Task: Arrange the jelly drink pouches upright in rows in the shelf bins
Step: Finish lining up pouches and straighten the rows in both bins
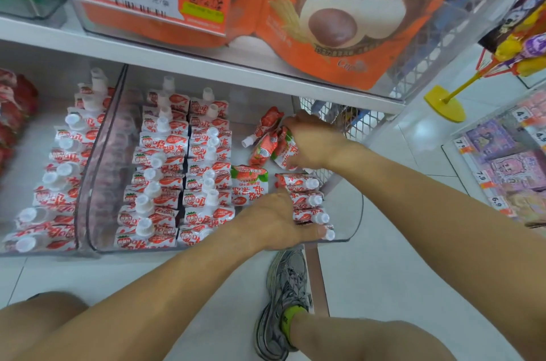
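Red-and-white strawberry jelly pouches with white caps fill a clear shelf bin (356, 213). Two upright rows (183, 171) stand at its left and middle. A short row (304, 201) stands at the bin's right front. My left hand (277, 222) rests against that short row's near end, fingers round its front pouch. A single pouch (249, 186) stands facing me just behind this hand. My right hand (313, 139) grips a bunch of loose pouches (277, 145) at the back right of the bin.
A second bin (56, 171) of the same pouches sits to the left behind a clear divider. Orange marshmallow bags (339, 15) fill the shelf above. A wire mesh panel (342, 121) closes the shelf's right end. My shoe (283, 301) stands on the white floor below.
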The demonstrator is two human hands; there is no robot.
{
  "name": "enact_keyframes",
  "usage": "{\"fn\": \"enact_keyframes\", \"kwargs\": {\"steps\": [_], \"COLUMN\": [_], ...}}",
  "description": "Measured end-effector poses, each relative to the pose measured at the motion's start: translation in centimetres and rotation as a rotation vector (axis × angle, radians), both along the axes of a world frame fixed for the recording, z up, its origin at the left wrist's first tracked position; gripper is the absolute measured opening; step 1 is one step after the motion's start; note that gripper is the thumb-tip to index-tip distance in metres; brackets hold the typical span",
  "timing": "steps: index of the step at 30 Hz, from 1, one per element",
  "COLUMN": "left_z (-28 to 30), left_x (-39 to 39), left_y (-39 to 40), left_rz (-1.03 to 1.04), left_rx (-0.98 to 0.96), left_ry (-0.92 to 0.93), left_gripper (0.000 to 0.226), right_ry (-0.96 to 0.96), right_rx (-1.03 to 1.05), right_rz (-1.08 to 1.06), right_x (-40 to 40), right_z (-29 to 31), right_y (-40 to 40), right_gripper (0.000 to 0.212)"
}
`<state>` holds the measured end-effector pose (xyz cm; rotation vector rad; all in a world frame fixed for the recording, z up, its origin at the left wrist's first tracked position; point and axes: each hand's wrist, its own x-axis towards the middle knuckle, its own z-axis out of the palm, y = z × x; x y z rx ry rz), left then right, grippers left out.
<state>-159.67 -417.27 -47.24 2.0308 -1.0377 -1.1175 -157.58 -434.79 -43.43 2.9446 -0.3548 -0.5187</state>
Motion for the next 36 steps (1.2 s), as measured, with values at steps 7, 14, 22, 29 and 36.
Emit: {"fn": "enact_keyframes", "kwargs": {"steps": [7, 14, 22, 29, 36], "left_z": [2.4, 4.3, 3.8, 3.4, 1.8], "left_x": [2.0, 5.2, 6.4, 5.1, -0.3], "left_y": [2.8, 4.2, 4.1, 2.6, 0.2], "left_rz": [0.298, 0.343, 0.31, 0.405, 0.11], "left_rx": [-0.266, -0.45, -0.418, -0.41, -0.136], "left_ry": [-0.427, -0.45, -0.534, -0.436, 0.008], "left_gripper": [0.047, 0.07, 0.031, 0.052, 0.061], "right_ry": [-0.079, -0.405, -0.351, -0.355, -0.063], "right_rx": [0.175, 0.586, 0.759, 0.271, -0.036], "right_rz": [-0.104, -0.316, -0.092, -0.055, -0.042], "right_x": [-0.5, -3.0, -3.9, -3.4, -2.2], "right_z": [1.1, 5.3, 3.9, 4.6, 1.9], "right_y": [1.0, 3.3, 3.8, 1.8, 1.5], "right_gripper": [0.04, 0.048, 0.07, 0.036, 0.02]}}
